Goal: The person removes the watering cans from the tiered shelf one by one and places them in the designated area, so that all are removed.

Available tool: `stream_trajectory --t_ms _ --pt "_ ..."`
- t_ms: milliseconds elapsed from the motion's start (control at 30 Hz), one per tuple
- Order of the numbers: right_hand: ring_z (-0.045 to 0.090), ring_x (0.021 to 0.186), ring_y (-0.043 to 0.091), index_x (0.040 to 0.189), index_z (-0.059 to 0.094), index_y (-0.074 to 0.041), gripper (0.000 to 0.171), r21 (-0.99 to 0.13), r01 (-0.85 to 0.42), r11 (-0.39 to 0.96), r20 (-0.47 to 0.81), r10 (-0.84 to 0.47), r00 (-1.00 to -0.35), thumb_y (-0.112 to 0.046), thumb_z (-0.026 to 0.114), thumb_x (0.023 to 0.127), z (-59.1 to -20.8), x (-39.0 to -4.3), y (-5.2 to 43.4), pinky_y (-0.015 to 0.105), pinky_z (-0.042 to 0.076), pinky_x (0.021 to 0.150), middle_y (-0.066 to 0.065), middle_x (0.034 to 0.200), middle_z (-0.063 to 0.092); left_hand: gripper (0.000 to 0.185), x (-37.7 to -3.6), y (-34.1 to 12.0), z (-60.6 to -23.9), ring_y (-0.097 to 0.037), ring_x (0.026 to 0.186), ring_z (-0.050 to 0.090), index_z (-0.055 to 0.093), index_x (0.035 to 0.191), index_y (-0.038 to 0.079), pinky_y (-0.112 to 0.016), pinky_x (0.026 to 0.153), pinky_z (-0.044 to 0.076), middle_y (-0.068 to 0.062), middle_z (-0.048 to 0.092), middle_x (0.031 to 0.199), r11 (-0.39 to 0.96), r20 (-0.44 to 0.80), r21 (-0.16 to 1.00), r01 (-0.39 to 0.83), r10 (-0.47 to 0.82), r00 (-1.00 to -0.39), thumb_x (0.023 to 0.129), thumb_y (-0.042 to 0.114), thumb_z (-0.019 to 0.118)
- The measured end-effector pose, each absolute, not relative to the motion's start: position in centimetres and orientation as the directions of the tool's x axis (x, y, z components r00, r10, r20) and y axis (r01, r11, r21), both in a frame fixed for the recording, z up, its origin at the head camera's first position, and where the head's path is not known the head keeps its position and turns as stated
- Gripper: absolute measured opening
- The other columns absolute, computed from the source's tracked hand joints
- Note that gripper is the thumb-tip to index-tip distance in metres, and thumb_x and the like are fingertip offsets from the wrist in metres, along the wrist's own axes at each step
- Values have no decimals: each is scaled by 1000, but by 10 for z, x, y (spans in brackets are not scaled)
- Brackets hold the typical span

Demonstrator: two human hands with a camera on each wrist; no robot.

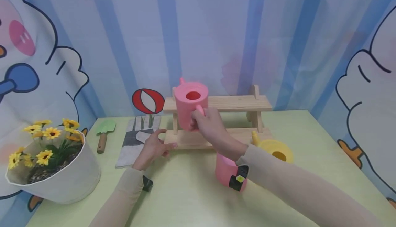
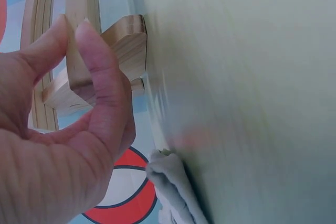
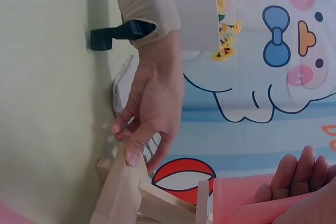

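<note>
A pink watering can (image 1: 185,111) is gripped by its handle in my right hand (image 1: 211,127), upright in front of the left part of a two-tier wooden stand (image 1: 235,102). Its small spout points toward the back. My left hand (image 1: 154,147) pinches the left end of the stand's lower board (image 2: 80,72) between thumb and fingers. In the right wrist view the fingers of the right hand (image 3: 307,182) curl beside the pink handle. A second pink vessel (image 1: 223,170) sits on the table below the right forearm, partly hidden by the wrist camera.
A yellow watering can (image 1: 278,148) stands right of the stand, partly behind the right sleeve. Grey-and-white gloves (image 1: 130,153) lie by the left hand. Farther left are a green hand trowel (image 1: 105,127) and a white pot (image 1: 74,175) of yellow flowers. A printed curtain (image 1: 216,41) hangs behind.
</note>
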State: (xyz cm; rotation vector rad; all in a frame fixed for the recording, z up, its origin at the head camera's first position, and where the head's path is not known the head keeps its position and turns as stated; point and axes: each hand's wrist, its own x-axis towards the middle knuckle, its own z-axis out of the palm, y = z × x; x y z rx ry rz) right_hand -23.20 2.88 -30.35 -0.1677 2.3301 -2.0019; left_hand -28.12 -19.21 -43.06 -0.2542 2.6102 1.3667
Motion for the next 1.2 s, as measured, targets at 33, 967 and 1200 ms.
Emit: stream_trajectory --t_ms 33,967,1200 --pt "67 84 19 81 64 -9 29 -988 -38 147 19 -128 -992 -16 54 107 -305 -229 30 32 62 90 3 78 64 87 -281 -192 -430 -16 72 73 36 167 12 -35 84 53 -17 68 116 561 -244 792 -240 -69 -967 97 28 85" --pt "44 60 14 85 69 -7 30 -977 38 209 -80 -193 -978 -26 63 107 -371 -165 44 23 34 52 3 74 65 89 -284 -190 -430 -17 74 74 34 168 13 -34 85 55 -21 60 130 564 -264 782 -266 -86 -961 96 28 85" --pt "42 54 12 85 74 -11 28 -972 129 197 -165 -178 -970 -29 65 105 -401 -170 45 22 33 50 2 66 58 90 -284 -189 -431 -16 71 73 34 168 12 -32 83 55 -23 59 133 570 -259 779 -260 -84 -962 96 27 85"
